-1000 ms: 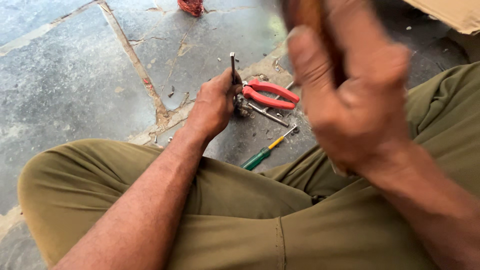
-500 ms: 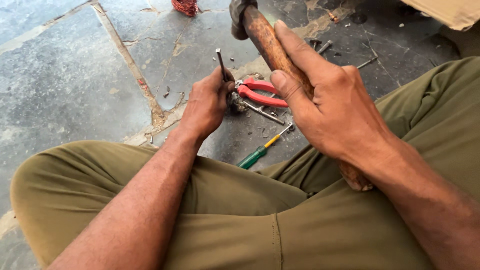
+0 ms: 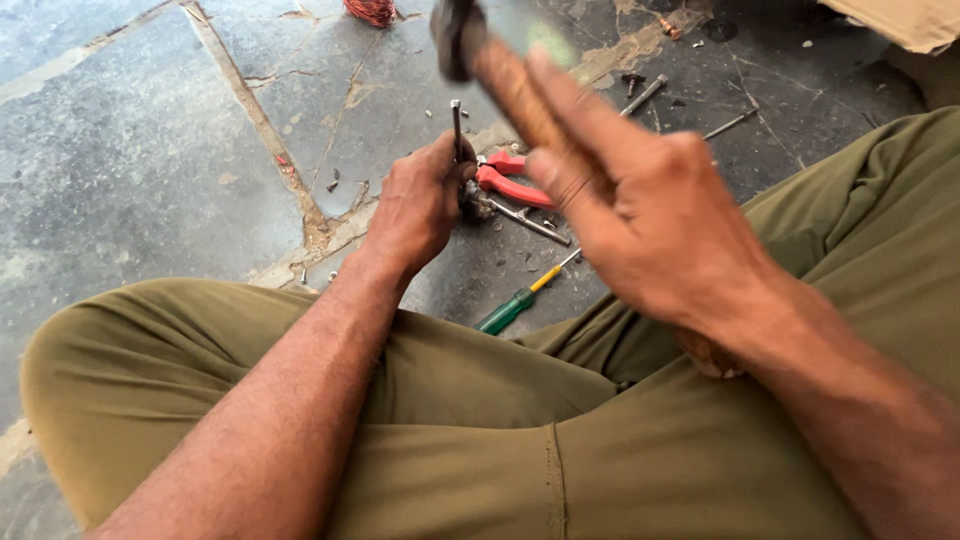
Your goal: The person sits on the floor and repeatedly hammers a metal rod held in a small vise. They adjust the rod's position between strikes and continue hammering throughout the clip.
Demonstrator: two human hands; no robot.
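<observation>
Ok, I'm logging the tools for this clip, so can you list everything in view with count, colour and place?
hammer: one, dark head on a brown wooden handle, raised in the right hand, blurred
metal rod: one, grey, upright in the left hand
pliers: one pair, red handles, on the floor beside the left hand
screwdriver: one, green and yellow handle, on the floor near the legs
loose nails and bolts: several, grey, scattered on the floor at upper right
red bundle: one, top edge, kind unclear
stone floor: grey, cracked
cardboard: one piece, tan, top right corner
trousers: olive, legs crossed
left hand: gripping the rod
right hand: gripping the hammer handle
</observation>
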